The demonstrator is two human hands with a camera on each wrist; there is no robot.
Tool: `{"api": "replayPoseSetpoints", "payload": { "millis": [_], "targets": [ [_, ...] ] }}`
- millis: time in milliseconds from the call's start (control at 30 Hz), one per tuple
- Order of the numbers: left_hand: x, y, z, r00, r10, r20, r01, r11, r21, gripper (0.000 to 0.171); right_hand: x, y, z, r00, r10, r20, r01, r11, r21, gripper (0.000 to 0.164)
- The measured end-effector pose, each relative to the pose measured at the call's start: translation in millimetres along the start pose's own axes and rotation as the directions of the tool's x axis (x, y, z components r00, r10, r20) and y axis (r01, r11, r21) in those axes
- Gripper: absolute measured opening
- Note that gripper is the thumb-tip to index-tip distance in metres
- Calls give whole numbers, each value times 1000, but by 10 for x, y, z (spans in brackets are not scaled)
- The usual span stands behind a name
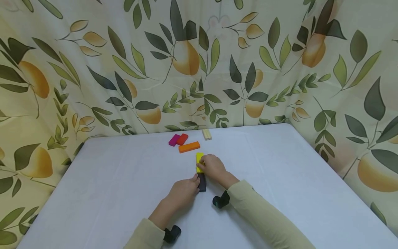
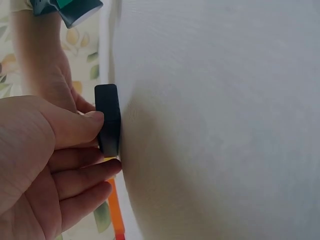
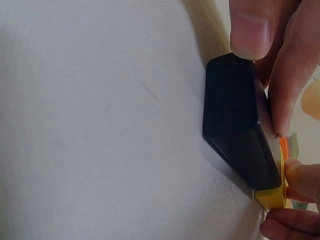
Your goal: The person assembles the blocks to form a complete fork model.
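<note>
Two long blocks, one black (image 1: 202, 182) and one yellow (image 1: 199, 157), lie end to end on the white table, the yellow one farther away. My left hand (image 1: 184, 191) holds the black block at its left side, thumb and fingers against it. In the left wrist view its thumb covers part of the black block (image 2: 109, 102). My right hand (image 1: 214, 166) pinches the yellow block between thumb and fingers. In the right wrist view the yellow block (image 3: 272, 197) meets the end of the black block (image 3: 232, 97); fingers hide part of the yellow one.
Past the yellow block lies an orange block (image 1: 189, 147). A magenta block (image 1: 174, 140) and a red block (image 1: 182, 139) touch behind it. Near the back edge sits a pale wooden block (image 1: 206, 134). Patterned curtain (image 1: 217, 79) surrounds the white table (image 1: 124, 173).
</note>
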State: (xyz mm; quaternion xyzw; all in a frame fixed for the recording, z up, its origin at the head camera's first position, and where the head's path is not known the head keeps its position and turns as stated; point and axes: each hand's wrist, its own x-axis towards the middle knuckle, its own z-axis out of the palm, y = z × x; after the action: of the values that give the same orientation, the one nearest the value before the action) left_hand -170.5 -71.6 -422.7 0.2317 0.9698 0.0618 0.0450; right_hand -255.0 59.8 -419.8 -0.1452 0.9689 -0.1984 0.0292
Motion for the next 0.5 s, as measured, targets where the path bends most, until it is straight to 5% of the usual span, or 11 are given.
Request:
{"api": "replayPoseSetpoints", "payload": {
  "millis": [500],
  "targets": [
    [-25, 14, 3, 1000, 0, -18, 1, 1000, 8, 44, -11, 7, 21, 1000, -12, -9, 12, 1000, 1, 26]
  ]
}}
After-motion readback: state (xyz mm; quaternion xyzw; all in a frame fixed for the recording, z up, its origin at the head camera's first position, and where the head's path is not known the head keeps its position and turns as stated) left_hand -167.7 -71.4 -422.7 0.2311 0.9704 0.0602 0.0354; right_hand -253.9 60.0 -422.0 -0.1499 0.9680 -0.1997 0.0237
